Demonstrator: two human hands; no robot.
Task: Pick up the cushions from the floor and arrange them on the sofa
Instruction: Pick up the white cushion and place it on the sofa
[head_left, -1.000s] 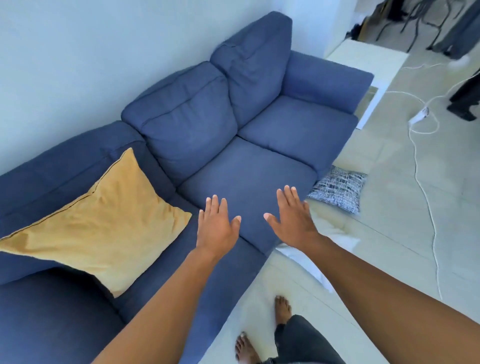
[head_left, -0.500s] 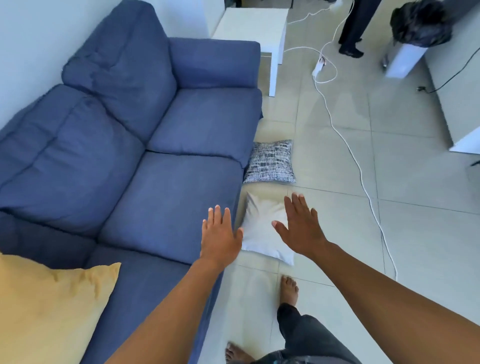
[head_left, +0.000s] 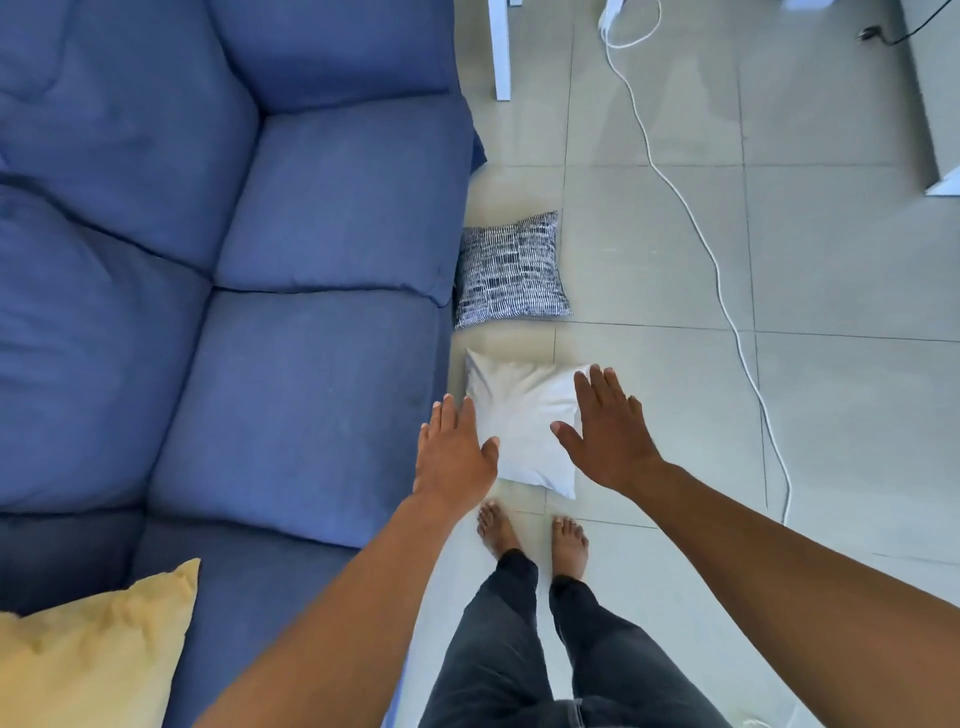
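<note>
Both hands reach out palm-down with fingers spread and holding nothing, the left hand (head_left: 457, 457) and right hand (head_left: 608, 436) on either side of the white cushion (head_left: 524, 426). That cushion lies on the tiled floor (head_left: 675, 389) just beside the blue sofa (head_left: 260, 312). A black-and-white patterned cushion (head_left: 511, 270) lies beyond it, touching the sofa's front, and a yellow cushion (head_left: 88, 660) sits on the sofa's near seat.
</note>
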